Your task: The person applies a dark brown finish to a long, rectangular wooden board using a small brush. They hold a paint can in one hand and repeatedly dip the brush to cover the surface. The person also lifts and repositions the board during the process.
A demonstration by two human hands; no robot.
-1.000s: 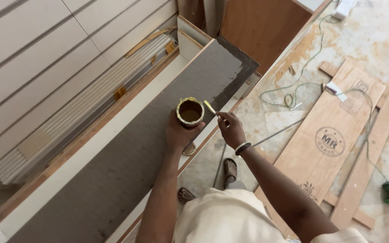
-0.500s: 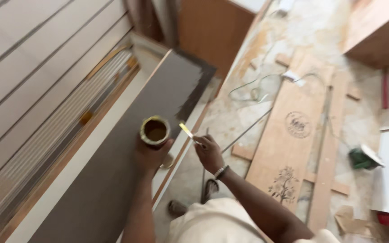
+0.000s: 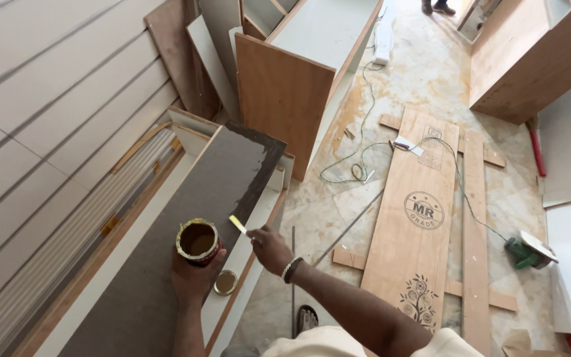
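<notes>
- Below, near the bottom edge, the left hand (image 3: 193, 277) is wrapped around one open tin (image 3: 198, 241), fingers closed on its side; the tin stands upright above the dark panel (image 3: 186, 218), its brown contents showing.
- Just right of the tin, apart from it, the right hand (image 3: 269, 248) pinches one thin stick (image 3: 238, 225); the stick's pale yellow tip points left and far, toward the tin's rim, not touching it.
- One round lid (image 3: 225, 282) lies near the left hand's wrist, on the white edge of the surface (image 3: 259, 211), between the two forearms.
- The right wrist wears one band (image 3: 290, 269).
- Both arms are cut off at the bottom edge; the left hand's fingertips are hidden behind the tin, and how much of the stick sits inside the right hand's grip cannot be made out.
- On the floor (image 3: 431, 73) to the right lie one wide plywood board (image 3: 418, 218) and several narrow strips, a green cord (image 3: 358, 149) looped across them, and one green power tool (image 3: 522, 252), half covered by a white sheet.
- Far at the top edge, a person's feet (image 3: 436, 6) are mostly cut off.
</notes>
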